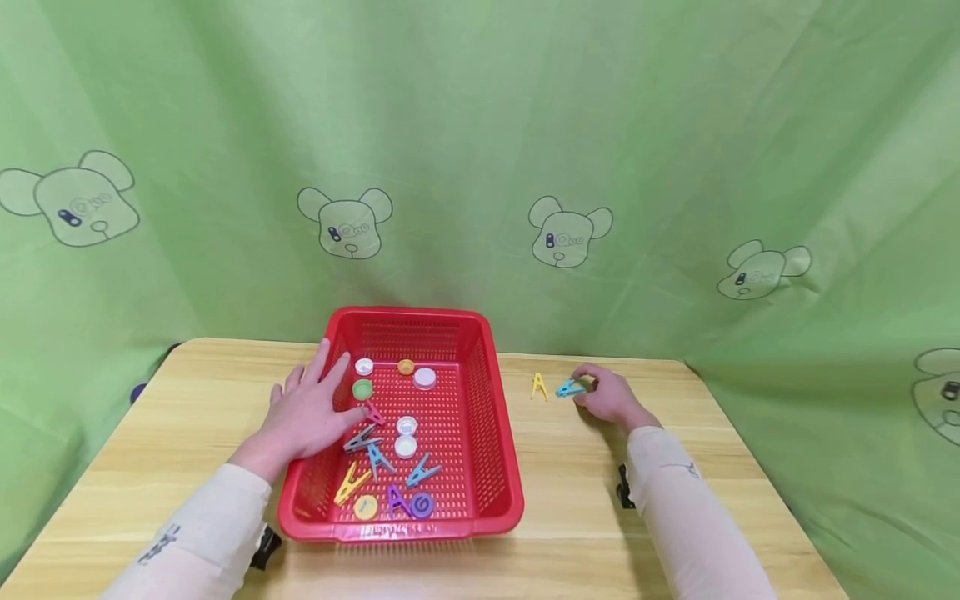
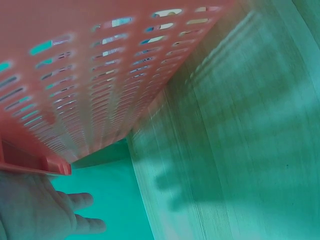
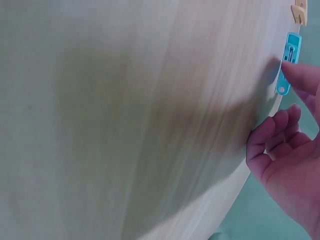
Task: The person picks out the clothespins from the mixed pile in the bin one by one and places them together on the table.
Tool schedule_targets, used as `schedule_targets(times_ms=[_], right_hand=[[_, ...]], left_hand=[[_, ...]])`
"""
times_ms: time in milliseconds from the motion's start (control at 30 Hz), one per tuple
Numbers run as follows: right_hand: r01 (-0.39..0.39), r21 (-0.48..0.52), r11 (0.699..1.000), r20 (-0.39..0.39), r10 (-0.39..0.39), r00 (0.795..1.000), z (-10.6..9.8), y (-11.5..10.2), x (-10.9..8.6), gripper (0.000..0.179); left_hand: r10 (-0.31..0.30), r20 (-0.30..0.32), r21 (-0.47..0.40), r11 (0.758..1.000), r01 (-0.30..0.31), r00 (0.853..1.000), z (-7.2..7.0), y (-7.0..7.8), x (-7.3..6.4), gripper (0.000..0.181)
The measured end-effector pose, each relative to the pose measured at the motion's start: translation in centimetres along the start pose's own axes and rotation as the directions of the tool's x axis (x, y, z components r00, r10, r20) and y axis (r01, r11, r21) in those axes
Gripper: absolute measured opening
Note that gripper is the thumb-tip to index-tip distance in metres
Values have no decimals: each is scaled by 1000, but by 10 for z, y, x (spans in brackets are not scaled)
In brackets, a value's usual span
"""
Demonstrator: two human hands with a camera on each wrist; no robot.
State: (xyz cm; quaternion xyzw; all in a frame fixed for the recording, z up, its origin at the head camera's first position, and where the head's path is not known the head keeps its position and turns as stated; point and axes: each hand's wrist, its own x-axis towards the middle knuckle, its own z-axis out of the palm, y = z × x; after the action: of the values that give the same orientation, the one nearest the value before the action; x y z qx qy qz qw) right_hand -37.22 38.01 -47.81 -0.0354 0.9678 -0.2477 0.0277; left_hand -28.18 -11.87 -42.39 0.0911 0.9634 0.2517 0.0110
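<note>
At the right of the table, my right hand (image 1: 609,395) pinches a blue clothespin (image 1: 570,388) by one end. In the right wrist view, the thumb lies against that blue clothespin (image 3: 289,62) and the other fingers are curled. A yellow clothespin (image 1: 539,386) stands just left of it on the table. My left hand (image 1: 309,414) rests over the left rim of a red basket (image 1: 512,467), fingers spread, thumb reaching inside near a pink clothespin (image 1: 374,413). In the left wrist view, the basket's perforated wall (image 2: 100,75) hides most of the contents.
Inside the basket lie several more clothespins, among them a yellow one (image 1: 351,485) and a purple one (image 1: 397,500). Several round caps are scattered there too, including a green cap (image 1: 362,389) and a white cap (image 1: 424,378). A green curtain (image 1: 465,167) hangs behind the wooden table (image 1: 585,533).
</note>
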Motion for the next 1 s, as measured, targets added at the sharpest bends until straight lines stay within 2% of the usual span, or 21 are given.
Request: schedule_targets(times_ms=[167, 333, 567, 800, 1000], right_hand=[[-14, 16, 1000, -25, 15, 1000, 1, 4, -5, 27], [-27, 36, 999, -79, 30, 996, 4, 7, -9, 25], [-88, 76, 993, -154, 98, 983, 11, -1, -11, 30], [-161, 87, 983, -162, 173, 972, 19, -18, -13, 37], [-222, 93, 971, -192, 236, 953, 23, -24, -15, 42]], left_hand=[[-3, 5, -4, 1000, 3, 1000, 0, 0, -2, 95], [1, 9, -11, 1000, -1, 1000, -1, 2, -2, 95], [8, 16, -5, 1000, -8, 1000, -3, 1, -2, 95], [12, 17, -5, 1000, -12, 1000, -3, 1, -2, 95], [16, 14, -2, 1000, -16, 1000, -3, 1, -2, 94]])
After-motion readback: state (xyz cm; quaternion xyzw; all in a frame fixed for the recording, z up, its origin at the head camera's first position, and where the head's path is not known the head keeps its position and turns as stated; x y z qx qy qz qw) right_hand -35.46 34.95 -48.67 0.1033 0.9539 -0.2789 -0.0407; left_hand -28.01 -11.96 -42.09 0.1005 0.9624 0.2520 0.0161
